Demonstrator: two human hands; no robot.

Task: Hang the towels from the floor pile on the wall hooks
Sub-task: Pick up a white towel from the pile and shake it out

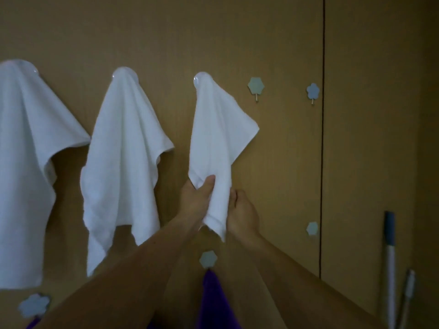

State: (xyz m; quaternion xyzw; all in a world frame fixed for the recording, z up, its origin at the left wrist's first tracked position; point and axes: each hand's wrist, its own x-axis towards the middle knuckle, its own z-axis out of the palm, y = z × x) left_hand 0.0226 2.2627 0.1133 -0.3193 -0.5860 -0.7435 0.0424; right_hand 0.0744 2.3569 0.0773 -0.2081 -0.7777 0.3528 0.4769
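Towel 3 [218, 129] is up, draped over the clear hook [202, 79] on the wall [285, 162], and both hands are down at its tail. The left hand [198, 193] pinches the lower edge under its thumb, while the right hand [241, 214] curls against the other side, and whether that one truly grips I can't tell. Danger now is a downward tug: pull too hard while straightening and the cloth could slip off that small knob, or the hook, which looks stuck on, could peel away.

Wall [261, 39] w/ hooks [256, 87]: 3 white towels [123, 150] hung; purple cloth [213, 300], prob. towel, lower down.
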